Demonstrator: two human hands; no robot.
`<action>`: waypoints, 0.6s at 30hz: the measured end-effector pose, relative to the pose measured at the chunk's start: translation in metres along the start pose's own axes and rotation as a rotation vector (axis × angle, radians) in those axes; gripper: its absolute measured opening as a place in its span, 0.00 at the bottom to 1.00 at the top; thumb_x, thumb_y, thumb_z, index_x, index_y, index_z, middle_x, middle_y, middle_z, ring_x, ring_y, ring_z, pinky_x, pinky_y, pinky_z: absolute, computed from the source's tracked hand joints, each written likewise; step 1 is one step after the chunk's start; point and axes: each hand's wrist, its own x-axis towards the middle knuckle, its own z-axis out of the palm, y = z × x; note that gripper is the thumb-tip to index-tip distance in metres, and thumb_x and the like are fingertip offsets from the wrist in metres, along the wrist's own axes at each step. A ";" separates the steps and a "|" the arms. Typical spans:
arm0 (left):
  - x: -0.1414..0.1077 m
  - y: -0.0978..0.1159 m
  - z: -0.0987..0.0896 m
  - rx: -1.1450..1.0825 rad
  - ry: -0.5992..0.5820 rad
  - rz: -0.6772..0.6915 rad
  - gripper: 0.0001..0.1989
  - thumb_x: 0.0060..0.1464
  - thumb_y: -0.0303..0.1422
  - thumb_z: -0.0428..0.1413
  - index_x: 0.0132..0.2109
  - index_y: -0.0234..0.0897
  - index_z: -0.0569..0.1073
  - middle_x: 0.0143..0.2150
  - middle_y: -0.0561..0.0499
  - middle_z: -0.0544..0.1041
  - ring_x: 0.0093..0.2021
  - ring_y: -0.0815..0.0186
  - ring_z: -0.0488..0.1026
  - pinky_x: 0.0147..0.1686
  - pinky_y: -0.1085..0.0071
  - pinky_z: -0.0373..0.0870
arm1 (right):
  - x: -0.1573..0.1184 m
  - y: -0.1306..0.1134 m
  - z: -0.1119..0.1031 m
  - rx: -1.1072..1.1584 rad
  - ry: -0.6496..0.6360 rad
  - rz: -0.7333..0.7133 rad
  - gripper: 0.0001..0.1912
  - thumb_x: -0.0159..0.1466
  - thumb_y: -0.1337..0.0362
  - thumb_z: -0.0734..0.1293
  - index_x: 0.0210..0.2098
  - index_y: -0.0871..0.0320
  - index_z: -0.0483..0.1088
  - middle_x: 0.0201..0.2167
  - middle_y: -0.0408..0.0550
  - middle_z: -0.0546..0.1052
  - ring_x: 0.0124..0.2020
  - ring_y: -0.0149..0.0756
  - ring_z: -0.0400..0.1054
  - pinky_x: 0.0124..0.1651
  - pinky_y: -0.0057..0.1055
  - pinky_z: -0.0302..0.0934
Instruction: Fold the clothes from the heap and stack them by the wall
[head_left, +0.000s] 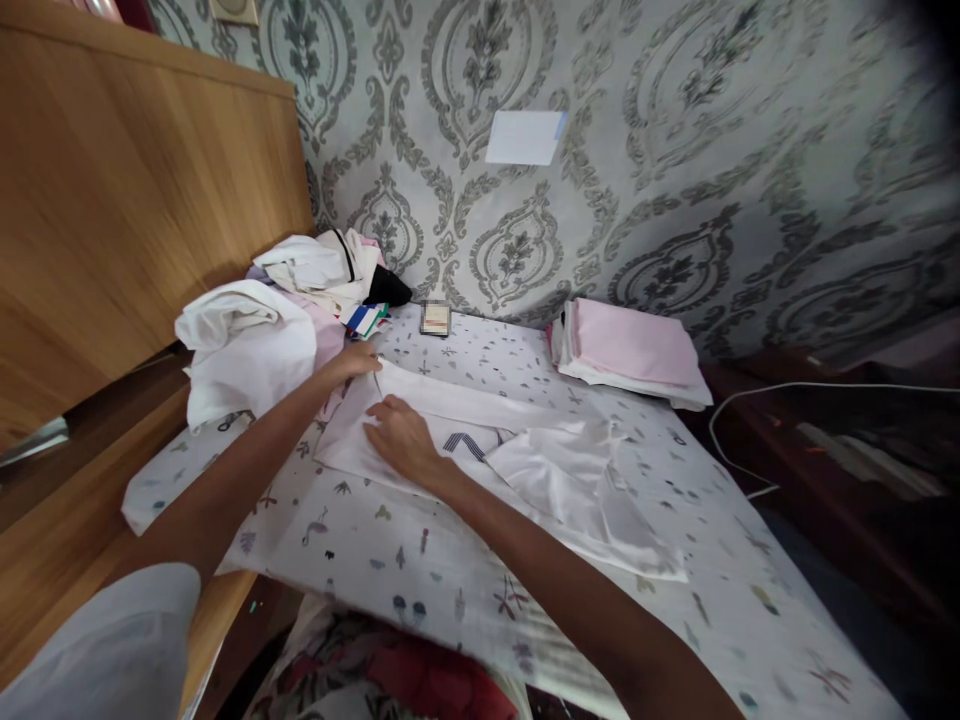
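A white shirt (555,460) with a dark striped band lies partly folded across the patterned sheet. Its left end is smooth, while the right part is bunched and creased. My left hand (355,361) is closed at the far left corner of the shirt, gripping the cloth there. Just nearer to me, my right hand (405,437) rests on the garment with bent fingers, pinching the fabric near a dark line. The fingertips of both hands are small in view, and the shirt's underside is hidden.
Crumpled clothes (255,340) are heaped at left, beside a wooden panel (150,170). A small square box (435,319) sits near the wall. Folded clothes topped with pink (634,342) are stacked at back right. A white cable (817,386) runs beyond the right edge of the sheet (360,540).
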 end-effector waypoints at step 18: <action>-0.009 0.011 -0.007 -0.408 -0.020 -0.121 0.06 0.41 0.30 0.60 0.30 0.36 0.72 0.19 0.57 0.67 0.20 0.66 0.67 0.20 0.74 0.58 | -0.008 -0.054 0.003 0.133 -0.037 0.002 0.08 0.62 0.70 0.61 0.40 0.57 0.69 0.37 0.50 0.79 0.36 0.42 0.73 0.37 0.34 0.63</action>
